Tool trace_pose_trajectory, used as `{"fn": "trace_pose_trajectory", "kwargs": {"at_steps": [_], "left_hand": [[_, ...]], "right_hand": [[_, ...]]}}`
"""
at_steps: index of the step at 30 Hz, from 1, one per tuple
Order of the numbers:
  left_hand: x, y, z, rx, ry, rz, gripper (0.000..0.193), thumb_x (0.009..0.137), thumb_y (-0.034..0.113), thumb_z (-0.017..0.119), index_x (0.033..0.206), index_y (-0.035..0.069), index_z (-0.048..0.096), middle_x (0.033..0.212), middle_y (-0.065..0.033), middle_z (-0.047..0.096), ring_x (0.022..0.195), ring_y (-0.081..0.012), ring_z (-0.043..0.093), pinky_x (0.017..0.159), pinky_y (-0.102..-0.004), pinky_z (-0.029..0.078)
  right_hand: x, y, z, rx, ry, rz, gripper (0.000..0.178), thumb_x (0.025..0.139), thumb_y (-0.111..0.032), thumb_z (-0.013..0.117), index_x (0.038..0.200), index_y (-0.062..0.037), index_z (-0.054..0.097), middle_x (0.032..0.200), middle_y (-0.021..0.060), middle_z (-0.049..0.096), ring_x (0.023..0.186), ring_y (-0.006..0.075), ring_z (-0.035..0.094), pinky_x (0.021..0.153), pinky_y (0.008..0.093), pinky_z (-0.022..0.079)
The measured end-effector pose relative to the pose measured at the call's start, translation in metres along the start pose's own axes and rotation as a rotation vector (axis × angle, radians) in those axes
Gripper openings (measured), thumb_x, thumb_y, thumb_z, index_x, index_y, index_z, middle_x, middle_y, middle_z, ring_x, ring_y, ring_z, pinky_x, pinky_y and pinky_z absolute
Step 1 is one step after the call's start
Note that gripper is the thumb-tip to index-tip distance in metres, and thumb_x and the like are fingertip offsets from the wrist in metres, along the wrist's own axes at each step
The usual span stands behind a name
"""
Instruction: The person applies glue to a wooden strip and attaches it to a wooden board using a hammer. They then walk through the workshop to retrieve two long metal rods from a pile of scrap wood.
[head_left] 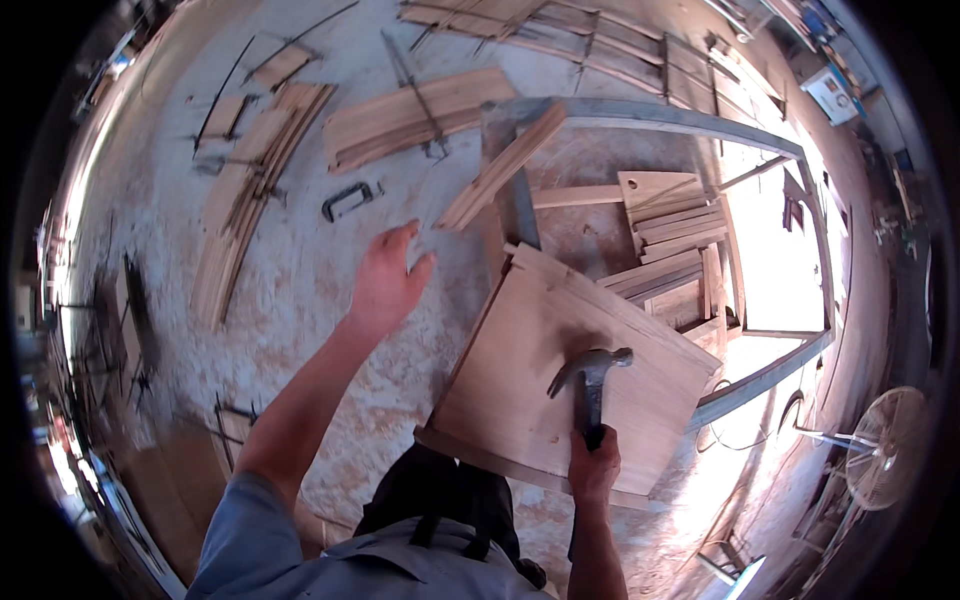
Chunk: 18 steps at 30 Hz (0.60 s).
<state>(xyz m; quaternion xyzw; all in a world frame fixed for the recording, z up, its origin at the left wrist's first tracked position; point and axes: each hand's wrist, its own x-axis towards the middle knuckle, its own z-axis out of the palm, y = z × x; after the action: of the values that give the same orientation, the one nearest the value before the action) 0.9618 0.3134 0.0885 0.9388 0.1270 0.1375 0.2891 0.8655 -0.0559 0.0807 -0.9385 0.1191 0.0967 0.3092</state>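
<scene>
My right hand (596, 464) is wrapped round the dark handle of a claw hammer (592, 375). The hammer's head is over a pale square wooden panel (520, 350), with a shadow beside it on the wood; I cannot tell whether they touch. Along the panel's near edge runs a darker wooden strip (530, 472). Out to the left, my left hand (388, 275) is held in the air with thumb and fingers apart, holding nothing. Just beyond its fingertips a bundle of wooden strips (503, 168) leans across a corner of the grey frame (640, 115).
A black C-clamp (348, 201) lies on the stained floor (330, 390). Clamped board stacks (255, 200) lie left, with clamped boards (415, 115) farther back. Inside the frame are stacked wooden pieces (680, 230). A standing fan (885, 448) is at right.
</scene>
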Motion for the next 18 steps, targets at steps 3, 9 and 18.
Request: {"fn": "trace_pose_trajectory", "kwargs": {"at_steps": [3, 9, 18], "left_hand": [[0.063, -0.010, 0.025, 0.089, -0.073, -0.006, 0.056, 0.083, 0.028, 0.065, 0.127, -0.002, 0.049, 0.112, -0.0210, 0.061, 0.105, -0.0378, 0.057, 0.089, -0.0445, 0.048], [0.136, 0.024, 0.083, 0.186, -0.433, -0.094, 0.065, 0.082, 0.042, 0.061, 0.127, -0.002, 0.047, 0.109, -0.0221, 0.062, 0.102, -0.0393, 0.060, 0.089, -0.0461, 0.048], [0.136, -0.015, 0.076, -0.324, -0.588, -0.379, 0.046, 0.090, 0.025, 0.055, 0.125, -0.004, 0.049, 0.105, -0.0135, 0.061, 0.092, -0.0232, 0.062, 0.078, -0.0346, 0.049]], "right_hand": [[-0.001, -0.004, 0.012, -0.066, -0.011, 0.004, 0.035, 0.077, -0.020, 0.072, 0.103, -0.0011, 0.058, 0.093, 0.0193, 0.061, 0.089, 0.0398, 0.058, 0.076, 0.0474, 0.046], [-0.005, -0.016, 0.016, -0.127, -0.041, 0.030, 0.047, 0.078, -0.025, 0.071, 0.118, -0.0074, 0.054, 0.101, 0.0171, 0.056, 0.101, 0.0387, 0.054, 0.080, 0.0490, 0.047], [-0.005, -0.019, 0.030, -0.118, -0.063, 0.000, 0.051, 0.081, -0.029, 0.069, 0.123, -0.0090, 0.048, 0.111, 0.0165, 0.053, 0.103, 0.0349, 0.056, 0.082, 0.0450, 0.050]]}}
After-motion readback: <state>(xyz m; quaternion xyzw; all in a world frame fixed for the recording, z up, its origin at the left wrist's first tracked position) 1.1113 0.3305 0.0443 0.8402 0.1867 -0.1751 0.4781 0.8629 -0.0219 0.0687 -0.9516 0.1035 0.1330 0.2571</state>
